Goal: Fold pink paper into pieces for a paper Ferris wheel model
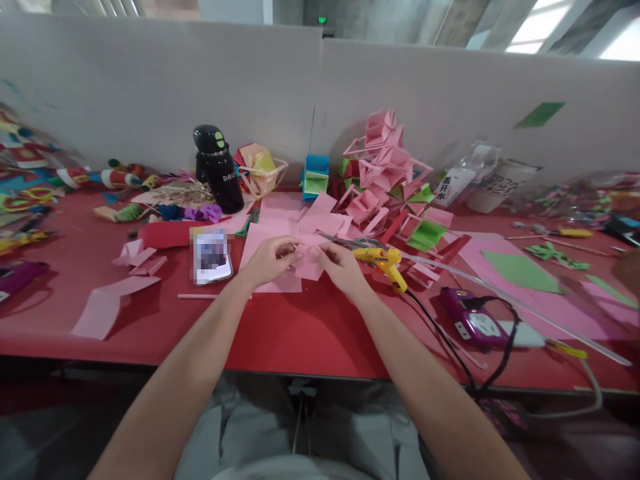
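Between my two hands is a small piece of pink paper (309, 268), pinched from both sides above the red table. My left hand (274, 259) grips its left edge with thumb and fingers. On the opposite edge, my right hand (341, 265) does the same. Beneath and behind lie larger pink paper sheets (265, 233). A yellow hot glue gun (383, 261) rests just right of my right hand, with a clear glue stick (480, 287) reaching out from it to the right. Scissors (333, 239) lie partly hidden behind my right hand.
Folded pink paper pieces (383, 167) are heaped at the back right. A black bottle (220, 170) stands behind a phone (213, 257) on the left. On the right, a purple box (473, 320) with a black cord sits near the red table's (310, 340) front edge.
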`<state>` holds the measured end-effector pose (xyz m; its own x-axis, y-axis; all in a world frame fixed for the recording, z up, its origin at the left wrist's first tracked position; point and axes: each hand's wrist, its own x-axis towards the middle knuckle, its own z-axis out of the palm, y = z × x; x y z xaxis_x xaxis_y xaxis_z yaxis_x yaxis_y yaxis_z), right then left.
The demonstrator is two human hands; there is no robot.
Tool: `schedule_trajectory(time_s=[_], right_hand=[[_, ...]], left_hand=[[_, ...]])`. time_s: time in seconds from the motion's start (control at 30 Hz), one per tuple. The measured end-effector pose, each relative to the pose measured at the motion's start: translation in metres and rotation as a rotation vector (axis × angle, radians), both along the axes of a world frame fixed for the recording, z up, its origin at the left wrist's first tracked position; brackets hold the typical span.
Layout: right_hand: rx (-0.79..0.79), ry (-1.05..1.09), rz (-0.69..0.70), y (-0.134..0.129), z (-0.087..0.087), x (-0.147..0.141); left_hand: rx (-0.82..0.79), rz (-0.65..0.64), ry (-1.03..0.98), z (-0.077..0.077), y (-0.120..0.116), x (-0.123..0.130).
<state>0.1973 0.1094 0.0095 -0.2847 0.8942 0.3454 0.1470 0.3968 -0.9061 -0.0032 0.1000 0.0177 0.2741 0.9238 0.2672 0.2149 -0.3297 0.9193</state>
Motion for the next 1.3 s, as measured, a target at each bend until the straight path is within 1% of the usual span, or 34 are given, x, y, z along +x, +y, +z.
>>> schedule_trajectory(time_s=[0.1, 0.23, 0.33, 0.4, 0.57, 0.77, 0.9, 0.97, 1.07, 1.3], right_hand=[[0.014, -0.068, -0.007, -0.001, 0.001, 0.001], [0.040, -0.051, -0.044, 0.002, 0.000, 0.003], [0.018, -0.035, -0.022, 0.003, -0.002, 0.002], [0.007, -0.033, 0.006, 0.001, -0.001, 0.001], [0.024, -0.048, -0.002, -0.003, 0.003, -0.001], [0.092, -0.030, -0.073, -0.001, 0.003, 0.002], [0.088, 0.016, -0.050, -0.001, 0.004, 0.003], [0.086, 0.026, -0.041, -0.001, 0.005, 0.003], [0.040, 0.040, -0.025, 0.000, 0.004, 0.002], [-0.057, 0.010, 0.022, 0.002, 0.000, 0.000]], left_hand=[[0.061, 0.000, 0.051, 0.001, -0.002, 0.002], [0.097, 0.056, 0.081, 0.001, -0.003, 0.006], [0.120, 0.070, 0.098, 0.002, -0.003, 0.008], [0.139, 0.054, 0.107, 0.003, -0.004, 0.008], [0.131, -0.028, 0.111, 0.006, -0.007, 0.010], [0.125, 0.010, 0.108, 0.004, -0.006, 0.010], [0.127, 0.019, 0.129, 0.001, -0.004, 0.009], [0.131, 0.054, 0.121, 0.000, -0.004, 0.009], [0.117, 0.082, 0.096, 0.001, -0.003, 0.009], [0.038, 0.149, -0.070, 0.001, 0.002, 0.008]])
